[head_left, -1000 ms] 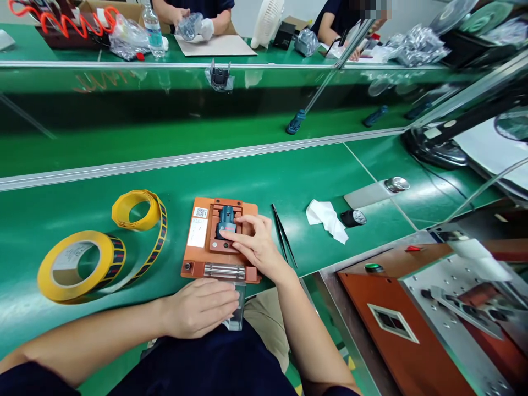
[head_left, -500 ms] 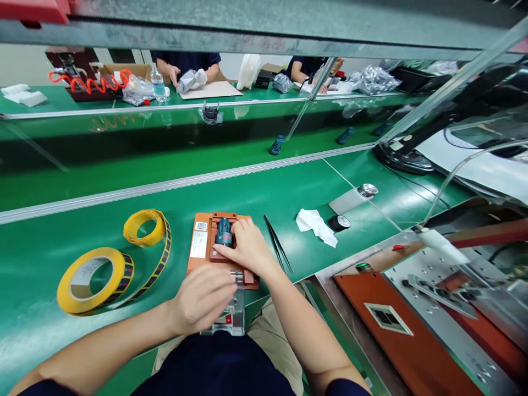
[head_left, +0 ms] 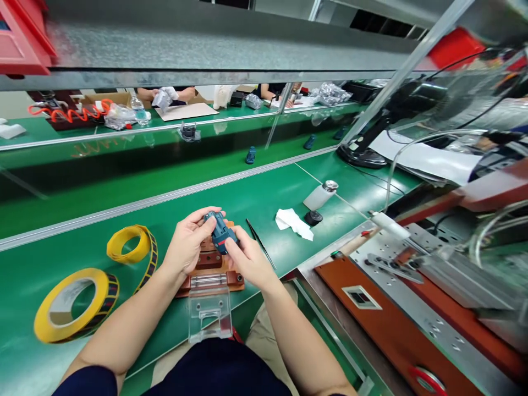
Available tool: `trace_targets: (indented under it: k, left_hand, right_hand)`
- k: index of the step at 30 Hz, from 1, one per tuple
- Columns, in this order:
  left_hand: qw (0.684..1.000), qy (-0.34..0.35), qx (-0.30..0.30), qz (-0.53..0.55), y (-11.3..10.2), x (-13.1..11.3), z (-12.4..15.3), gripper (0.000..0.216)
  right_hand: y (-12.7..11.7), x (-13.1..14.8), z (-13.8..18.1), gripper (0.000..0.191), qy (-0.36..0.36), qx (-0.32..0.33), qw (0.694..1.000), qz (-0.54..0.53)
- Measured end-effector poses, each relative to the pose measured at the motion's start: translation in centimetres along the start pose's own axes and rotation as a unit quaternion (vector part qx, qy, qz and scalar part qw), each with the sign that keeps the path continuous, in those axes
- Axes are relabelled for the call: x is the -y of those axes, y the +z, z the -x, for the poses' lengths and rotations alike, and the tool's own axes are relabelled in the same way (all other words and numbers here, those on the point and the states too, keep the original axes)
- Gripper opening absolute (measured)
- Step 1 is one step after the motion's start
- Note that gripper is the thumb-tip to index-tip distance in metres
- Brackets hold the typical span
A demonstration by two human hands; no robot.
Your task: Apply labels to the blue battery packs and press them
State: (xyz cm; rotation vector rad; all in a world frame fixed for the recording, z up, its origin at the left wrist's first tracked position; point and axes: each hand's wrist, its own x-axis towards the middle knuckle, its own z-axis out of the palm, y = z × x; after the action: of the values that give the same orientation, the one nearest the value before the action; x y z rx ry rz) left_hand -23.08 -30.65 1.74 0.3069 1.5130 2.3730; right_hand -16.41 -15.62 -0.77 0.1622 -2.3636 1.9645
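Observation:
Above the bench I hold a dark blue battery pack (head_left: 221, 234) with a red mark. My left hand (head_left: 185, 242) grips its far left end between thumb and fingers. At the near right end, my right hand (head_left: 248, 259) pinches the same pack. Beneath my hands sits an orange-brown fixture (head_left: 209, 259), partly covered by them. Its clear plastic flap (head_left: 210, 313) lies folded back toward my body. Just right of the fixture are black tweezers (head_left: 260, 243).
Yellow label rolls (head_left: 74, 305) lie on the left. Right of centre are a white tissue (head_left: 293, 223), a pump bottle (head_left: 320, 195) and a round black cap (head_left: 313, 218). A metal machine (head_left: 429, 280) stands at right; a shelf beam (head_left: 206, 49) crosses above. Co-workers' hands show across the bench.
The battery pack has come up out of the fixture and is now in both hands. My left hand has moved from the clear flap to the pack. The view has shifted right.

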Motion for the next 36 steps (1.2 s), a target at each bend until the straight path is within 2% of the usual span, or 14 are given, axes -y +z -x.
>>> trace_targets:
  k: [4,8,10,12,14,16,18,20,23,27,30,32,36]
  left_hand:
    - [1.000,0.005,0.005,0.012,1.1,0.5,0.4,0.038]
    - [1.000,0.002,-0.001,-0.003,1.1,0.9,0.2,0.038]
    - [0.999,0.010,-0.008,-0.036,0.8,1.0,0.1,0.038]
    - [0.993,0.050,-0.026,-0.102,0.6,1.0,-0.1,0.031]
    - [0.977,0.099,-0.047,-0.184,0.4,0.9,-0.2,0.024]
    - [0.957,0.123,-0.063,-0.256,0.4,0.7,-0.2,0.027]
    - [0.942,0.125,-0.067,-0.304,0.4,0.4,-0.2,0.028]
    - [0.929,0.131,-0.071,-0.340,0.4,0.4,-0.1,0.027]
    - [0.904,0.150,-0.081,-0.391,0.4,0.6,0.1,0.026]
    - [0.881,0.187,-0.083,-0.427,0.3,1.0,0.1,0.024]
    - [0.901,0.190,-0.063,-0.386,0.3,0.9,-0.1,0.022]
    - [0.925,0.172,-0.040,-0.336,0.3,1.0,-0.2,0.022]
    - [0.977,0.081,0.009,-0.198,0.6,1.8,0.2,0.046]
  right_hand:
    - [0.6,-0.6,0.2,0.039,0.005,-0.056,0.995,-0.077]
    - [1.3,-0.5,0.0,0.045,0.056,-0.059,0.982,-0.173]
    - [1.8,0.0,-0.1,0.049,0.114,-0.034,0.959,-0.259]
    - [2.3,0.5,-0.2,0.055,0.178,0.023,0.925,-0.335]
    - [2.7,0.9,0.0,0.060,0.212,0.069,0.908,-0.355]
    - [2.8,0.9,0.4,0.058,0.191,0.063,0.934,-0.296]
    - [2.7,0.7,0.8,0.050,0.131,0.032,0.974,-0.181]
    - [2.5,0.4,1.1,0.043,0.066,0.015,0.996,-0.065]
    - [2.3,0.2,1.1,0.039,0.015,0.008,0.999,0.033]
    - [2.2,0.0,0.8,0.040,0.016,0.017,0.997,0.072]
    - [1.9,0.0,1.0,0.041,0.015,0.013,0.997,0.070]
    - [1.5,-0.1,1.3,0.053,-0.012,-0.015,0.998,0.065]
    - [0.1,-0.4,2.2,0.056,-0.100,-0.148,0.976,0.125]
